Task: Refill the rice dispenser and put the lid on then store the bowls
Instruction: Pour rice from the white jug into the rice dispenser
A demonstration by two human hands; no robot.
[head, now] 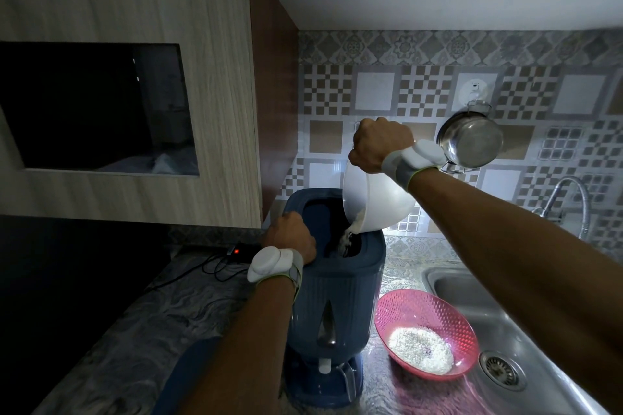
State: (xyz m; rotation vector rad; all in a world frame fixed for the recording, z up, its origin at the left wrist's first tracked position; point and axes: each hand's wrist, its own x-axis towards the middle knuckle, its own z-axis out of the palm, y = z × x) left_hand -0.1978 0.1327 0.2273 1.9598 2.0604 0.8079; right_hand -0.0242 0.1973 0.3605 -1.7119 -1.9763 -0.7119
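A dark blue rice dispenser [337, 296] stands on the counter with its top open. My right hand [379, 143] grips the rim of a white bowl [377, 202], tilted steeply over the opening. Rice [349, 239] streams from the bowl's lip into the dispenser. My left hand [290, 236] holds the dispenser's top left rim. A pink bowl [428, 320] with a heap of rice in it sits on the counter just right of the dispenser. A dark blue curved piece [188, 371], likely the lid, lies at the lower left, partly hidden by my left forearm.
A steel sink [526, 330] with a drain lies to the right, and a tap [569, 199] rises behind it. A steel pot [470, 141] hangs on the tiled wall. A small black device with a red light [237, 251] and its cables lie at the counter's back left.
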